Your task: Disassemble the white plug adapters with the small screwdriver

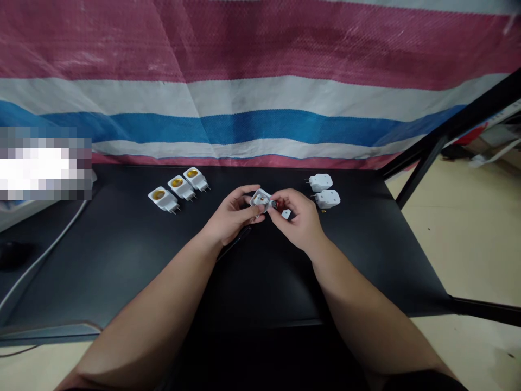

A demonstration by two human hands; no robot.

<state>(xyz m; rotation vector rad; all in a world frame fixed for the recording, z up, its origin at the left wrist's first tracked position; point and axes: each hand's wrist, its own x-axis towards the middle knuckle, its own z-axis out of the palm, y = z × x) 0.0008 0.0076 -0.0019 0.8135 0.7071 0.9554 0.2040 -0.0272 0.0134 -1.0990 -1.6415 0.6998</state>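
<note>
Above the middle of the black table, my left hand (235, 213) grips an opened white plug housing (261, 200), its hollow inside facing up. Small parts inside it are too tiny to name. Fingers and thumb of my right hand (296, 214) are pinched at the housing's right edge, around a small dark piece (274, 205). A white plastic piece (286, 214) shows under the right fingers, partly hidden. A thin black tool (238, 239) like a pen or screwdriver lies below my left hand.
Three white plug-in lamp sockets (178, 186) with yellowish round openings stand left. Two white plug adapters (328, 199) lie right, beside a tiny brass-coloured bit (323, 211). A pale cable (49, 252) crosses the table's left side. Striped sheeting (260, 125) hangs behind; a black frame post (423, 168) rises right.
</note>
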